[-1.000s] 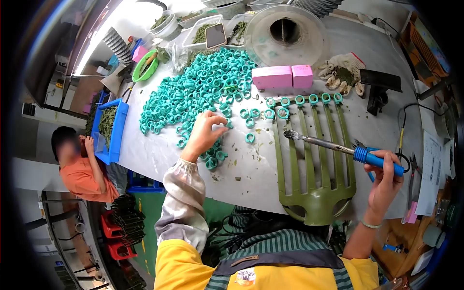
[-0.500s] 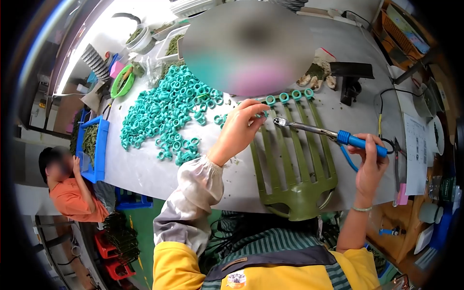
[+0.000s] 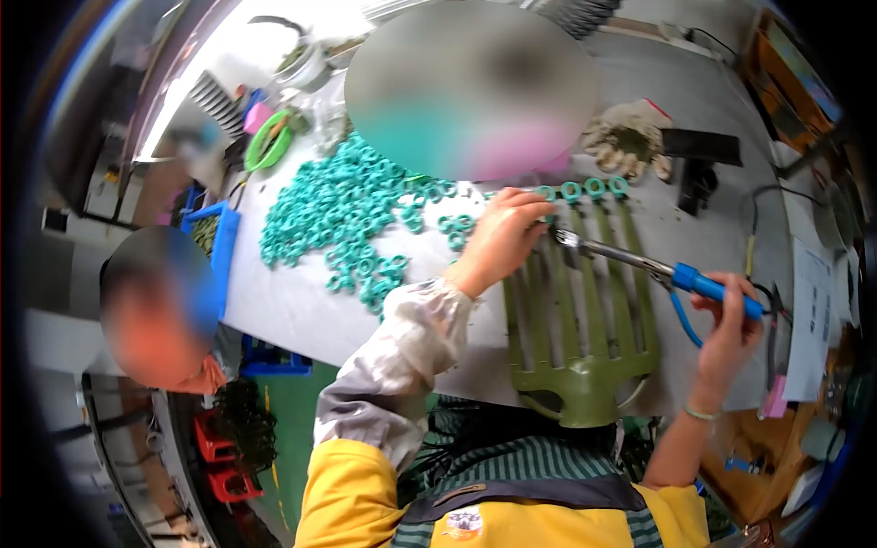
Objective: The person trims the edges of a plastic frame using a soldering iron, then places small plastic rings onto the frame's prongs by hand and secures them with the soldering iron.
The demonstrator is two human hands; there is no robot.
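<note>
Over the upper left end of a green pronged frame [image 3: 589, 370], my left hand [image 3: 502, 233] has its fingers pressed together, and what lies between them is hidden. Small teal rings [image 3: 595, 187] sit along the frame's top bar. My right hand [image 3: 728, 315] grips the blue handle of a metal-tipped tool [image 3: 630, 258]. The tool's tip points left and is close to my left fingertips. A large pile of teal rings [image 3: 329, 196] lies left of my left hand, with a few loose ones between.
Behind the frame are a stained glove [image 3: 630, 137] and a black bracket [image 3: 700, 151]. A green basket [image 3: 268, 144] and a blue tray [image 3: 225, 251] stand at the left. A blurred person [image 3: 160, 310] is beyond the tray. A blurred oval hides the table's back middle.
My left hand has moved right from the ring pile to the frame's top left. The tool's tip is now close to its fingertips. The camera view has also shifted.
</note>
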